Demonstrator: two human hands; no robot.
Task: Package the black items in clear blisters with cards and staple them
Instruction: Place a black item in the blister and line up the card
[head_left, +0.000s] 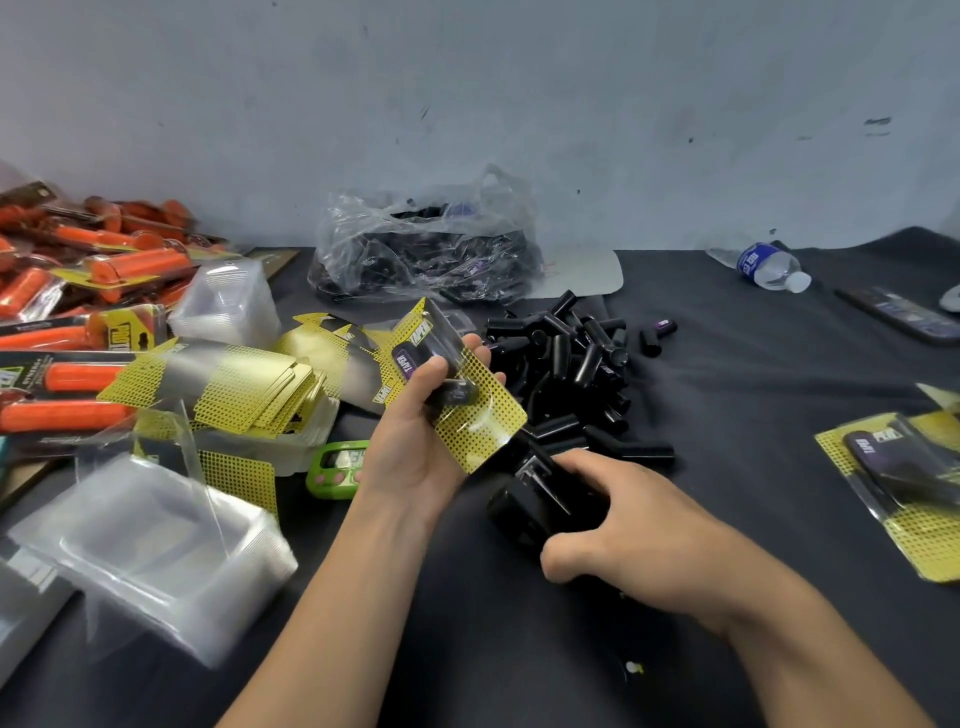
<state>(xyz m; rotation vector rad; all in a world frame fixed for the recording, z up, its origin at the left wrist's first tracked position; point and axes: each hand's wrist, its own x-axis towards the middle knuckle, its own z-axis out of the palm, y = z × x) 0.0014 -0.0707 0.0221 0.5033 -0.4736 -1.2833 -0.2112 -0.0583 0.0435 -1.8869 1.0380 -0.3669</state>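
I see the black items (571, 374) heaped just beyond both hands; the left hand (415, 457) grips a filled carded blister (467, 400), its long axis slanting down-right towards the stapler (535, 499); the right hand (639, 525), nearer, clasps that

One stapler (522, 506), one bottle (769, 267), one bag (426, 249), one timer (332, 470).

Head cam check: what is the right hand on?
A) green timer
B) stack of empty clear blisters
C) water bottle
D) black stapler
D: the right hand has its fingers curled over the black stapler on the dark table, while the left hand holds the carded blister pack just above it.
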